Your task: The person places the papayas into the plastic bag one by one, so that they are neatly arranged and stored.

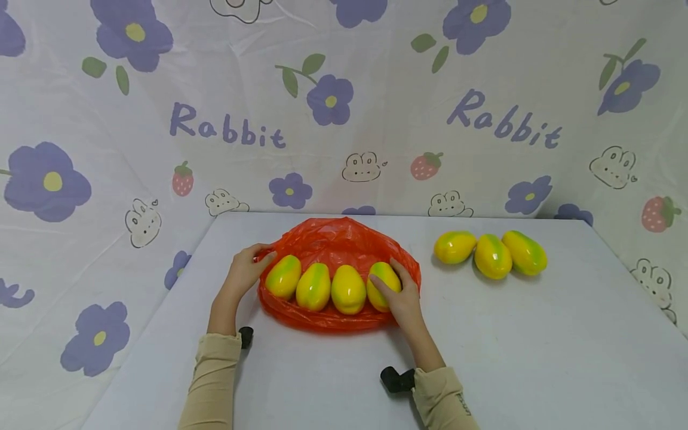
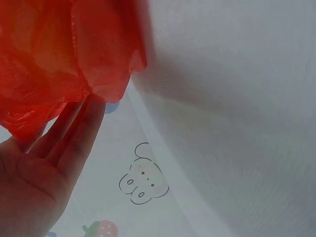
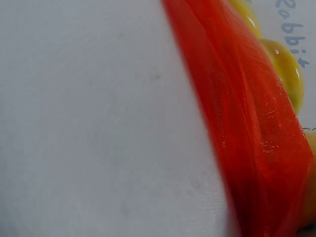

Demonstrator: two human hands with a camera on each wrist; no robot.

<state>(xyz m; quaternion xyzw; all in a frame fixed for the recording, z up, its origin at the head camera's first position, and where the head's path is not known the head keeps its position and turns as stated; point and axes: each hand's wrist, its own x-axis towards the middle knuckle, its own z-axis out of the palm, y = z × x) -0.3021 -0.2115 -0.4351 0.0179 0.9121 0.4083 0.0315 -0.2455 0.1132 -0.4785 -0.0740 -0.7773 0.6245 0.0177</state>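
A red plastic bag [image 1: 344, 236] lies with its mouth spread wide, and several glossy yellow-green mangoes [image 1: 314, 286] sit in a row inside it. At the bag's left rim, my left hand [image 1: 246, 269] pinches the plastic between thumb and fingers. The left wrist view shows that hand's fingers [image 2: 81, 133] reaching up against the bag [image 2: 106, 49]. My right hand [image 1: 404, 292] grips the rightmost mango [image 1: 379, 273] within the bag, its thumb across the front. In the right wrist view the bag's side [image 3: 247, 123] hides most of the right hand.
Three more mangoes [image 1: 493, 257] lie close together on the white table [image 1: 537, 346], right of the bag. A patterned cloth [image 1: 376, 131] hangs behind the table. Black wrist devices [image 1: 398, 380] jut from both sleeves.
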